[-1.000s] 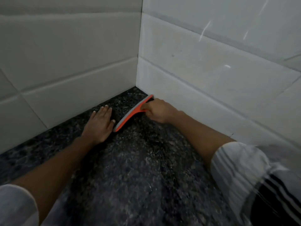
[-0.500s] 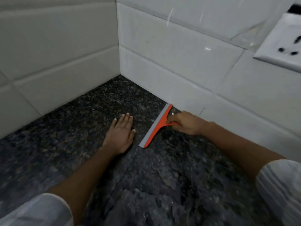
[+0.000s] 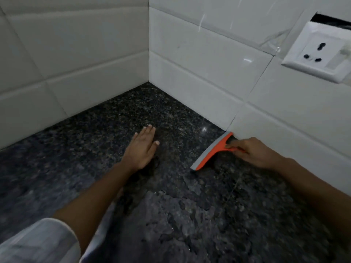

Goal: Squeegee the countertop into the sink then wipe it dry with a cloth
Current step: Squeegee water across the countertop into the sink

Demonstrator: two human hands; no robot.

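Note:
An orange squeegee [image 3: 209,152] with a grey blade rests blade-down on the dark speckled granite countertop [image 3: 95,133], its far end touching the right tiled wall. My right hand [image 3: 254,151] is shut on its orange handle, close to that wall. My left hand [image 3: 141,149] lies flat on the counter, palm down with fingers together, well to the left of the blade and holding nothing. A film of water [image 3: 171,215] glistens on the counter nearer to me. No sink or cloth is in view.
White tiled walls [image 3: 76,59] meet in a corner at the back of the counter. A white power socket [image 3: 319,52] is set in the right wall above the squeegee.
The squeegee and my right hand have slid from the back corner along the right wall towards me. My left hand stays flat, now farther from the blade.

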